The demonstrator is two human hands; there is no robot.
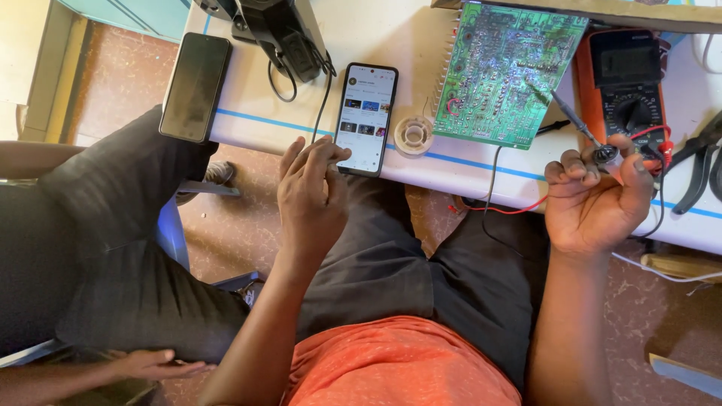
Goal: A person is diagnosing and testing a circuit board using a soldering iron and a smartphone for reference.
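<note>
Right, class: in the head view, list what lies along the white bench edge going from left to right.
Dark phone → lit phone under the left hand → solder spool → green circuit board → soldering iron in the right hand → orange multimeter → pliers.

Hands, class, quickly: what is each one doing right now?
Left hand: open, fingertips touching the lit phone.
Right hand: closed around a soldering iron.
</note>
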